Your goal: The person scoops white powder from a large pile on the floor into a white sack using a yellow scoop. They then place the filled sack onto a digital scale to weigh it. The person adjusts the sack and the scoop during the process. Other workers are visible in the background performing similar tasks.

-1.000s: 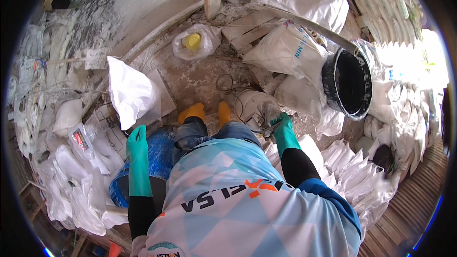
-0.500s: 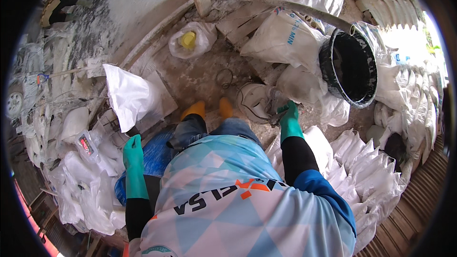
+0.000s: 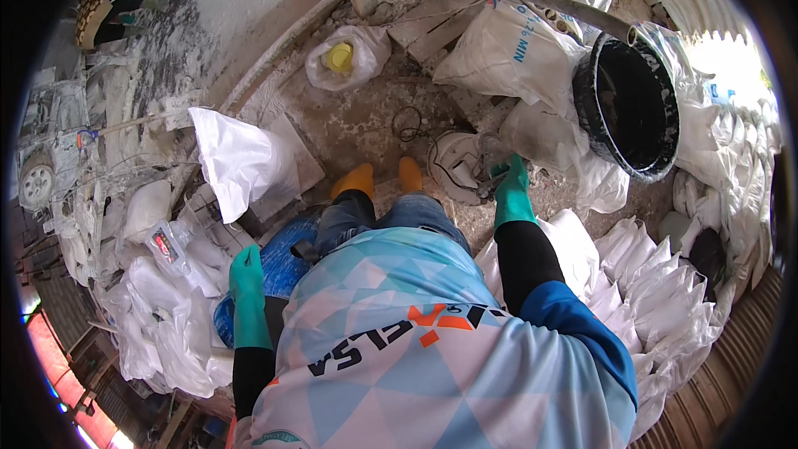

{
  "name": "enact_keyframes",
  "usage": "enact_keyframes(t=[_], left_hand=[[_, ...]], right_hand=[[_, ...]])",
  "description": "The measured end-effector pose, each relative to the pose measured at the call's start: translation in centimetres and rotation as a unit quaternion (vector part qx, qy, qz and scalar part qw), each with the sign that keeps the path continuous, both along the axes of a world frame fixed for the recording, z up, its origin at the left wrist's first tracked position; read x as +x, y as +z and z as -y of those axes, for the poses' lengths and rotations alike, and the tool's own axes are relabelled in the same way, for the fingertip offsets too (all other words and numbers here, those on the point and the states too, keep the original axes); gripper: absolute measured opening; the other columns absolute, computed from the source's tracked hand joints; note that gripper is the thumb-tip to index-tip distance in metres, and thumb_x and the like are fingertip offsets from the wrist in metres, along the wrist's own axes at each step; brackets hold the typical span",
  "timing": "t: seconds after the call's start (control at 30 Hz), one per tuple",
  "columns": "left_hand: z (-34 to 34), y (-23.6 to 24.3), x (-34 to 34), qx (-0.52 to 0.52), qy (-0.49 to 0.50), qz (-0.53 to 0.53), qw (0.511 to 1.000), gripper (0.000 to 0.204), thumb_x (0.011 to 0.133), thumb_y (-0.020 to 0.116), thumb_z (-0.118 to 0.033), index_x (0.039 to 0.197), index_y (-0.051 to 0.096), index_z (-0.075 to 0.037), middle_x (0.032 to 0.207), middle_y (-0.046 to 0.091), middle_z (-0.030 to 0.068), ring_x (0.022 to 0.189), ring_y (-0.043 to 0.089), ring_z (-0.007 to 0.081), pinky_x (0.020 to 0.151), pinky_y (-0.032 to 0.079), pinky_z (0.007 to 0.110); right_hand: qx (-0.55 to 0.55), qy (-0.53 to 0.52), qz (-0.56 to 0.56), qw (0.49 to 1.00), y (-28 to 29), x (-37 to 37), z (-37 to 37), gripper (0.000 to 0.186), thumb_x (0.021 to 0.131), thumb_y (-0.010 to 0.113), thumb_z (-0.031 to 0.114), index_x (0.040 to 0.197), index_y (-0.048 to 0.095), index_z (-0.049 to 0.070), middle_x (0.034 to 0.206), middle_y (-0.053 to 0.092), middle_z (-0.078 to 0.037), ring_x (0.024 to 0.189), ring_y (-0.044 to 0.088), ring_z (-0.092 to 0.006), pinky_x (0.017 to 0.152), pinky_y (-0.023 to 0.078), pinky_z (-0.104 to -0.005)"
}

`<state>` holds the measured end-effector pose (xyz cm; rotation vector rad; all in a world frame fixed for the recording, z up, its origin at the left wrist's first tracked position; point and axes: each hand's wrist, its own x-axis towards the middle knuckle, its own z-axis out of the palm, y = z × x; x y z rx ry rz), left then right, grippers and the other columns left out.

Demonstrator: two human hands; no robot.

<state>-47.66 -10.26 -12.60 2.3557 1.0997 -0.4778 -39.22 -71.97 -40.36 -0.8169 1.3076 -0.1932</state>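
Note:
My right hand (image 3: 512, 185), in a green rubber glove, hangs beside a round whitish container (image 3: 455, 162) on the ground. Its fingers are loosely bent and partly apart, with nothing visible in them; a dark fitting (image 3: 487, 187) lies close to the fingertips. My left hand (image 3: 248, 273), gloved alike, hangs at my side with its fingers curled in and nothing seen in it. Just behind it stands a blue drum (image 3: 287, 259), partly hidden by my arm and leg. A white woven sack (image 3: 241, 162) stands upright ahead of the left hand.
A large black tub (image 3: 628, 108) stands at the right by a full white sack (image 3: 507, 54). Ahead lies an open sack (image 3: 370, 58) holding a yellow scoop-like thing (image 3: 339, 57). Filled bags (image 3: 665, 283) are piled at right. Another person (image 3: 104, 12) is far left.
My view has shifted slightly, so most things sit farther right in the picture. Both hands remain low at my sides, in nearly the same places. The far person's arm shows more.

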Motion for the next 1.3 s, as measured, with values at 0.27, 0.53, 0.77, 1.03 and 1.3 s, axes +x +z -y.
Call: enact_keyframes(t=[0.27,0.53,0.77,1.03,1.3], left_hand=[[-0.2,-1.1,0.3,0.019,-0.063,0.008,0.998,0.035,0.105,0.062,-0.033,0.116,0.075,-0.002,0.086,0.071,0.0100,0.078,0.062,0.0136,0.075,0.051,0.036],[-3.2,-3.5,-0.5,0.031,-0.006,0.040,0.999,0.044,0.102,0.061,-0.043,0.122,0.075,-0.006,0.112,0.076,0.0217,0.107,0.074,0.0352,0.092,0.056,0.043],[-6.3,-6.1,-0.6,0.020,0.140,0.080,0.987,0.044,0.102,0.061,-0.041,0.122,0.075,-0.004,0.118,0.076,0.0212,0.111,0.074,0.0354,0.096,0.056,0.044],[-13.9,-18.2,-2.2,-0.249,0.454,0.319,0.794,0.060,0.104,0.060,-0.053,0.139,0.065,-0.004,0.131,0.071,0.0175,0.116,0.068,0.0307,0.098,0.052,0.044],[-14.5,-23.2,-4.9,-0.407,0.530,0.427,0.610,0.072,0.107,0.046,-0.067,0.148,0.060,-0.010,0.139,0.066,0.0094,0.113,0.061,0.0221,0.093,0.050,0.036]], right_hand=[[-0.101,0.071,-0.056,0.991,-0.4,-0.4,2.4,0.058,0.092,0.081,0.044,0.124,0.069,-0.002,0.109,0.073,-0.015,0.095,0.073,-0.0265,0.078,0.060,-0.0415],[-0.396,0.214,-0.225,0.864,5.1,-1.1,1.9,0.097,0.081,0.085,0.060,0.147,0.055,-0.005,0.138,0.066,-0.015,0.120,0.065,-0.0274,0.103,0.052,-0.0422],[-0.443,0.293,-0.185,0.827,11.9,4.6,0.5,0.091,0.082,0.084,0.057,0.145,0.057,-0.002,0.137,0.066,-0.014,0.120,0.064,-0.0256,0.104,0.052,-0.0409],[-0.383,0.452,-0.074,0.802,18.4,14.6,-11.7,0.083,0.083,0.083,0.054,0.143,0.059,0.001,0.136,0.065,-0.012,0.119,0.064,-0.0236,0.105,0.051,-0.0393],[-0.292,0.669,0.050,0.681,26.6,28.1,-33.6,0.076,0.084,0.083,0.051,0.140,0.061,0.005,0.134,0.065,-0.010,0.118,0.063,-0.0215,0.106,0.051,-0.0377]])
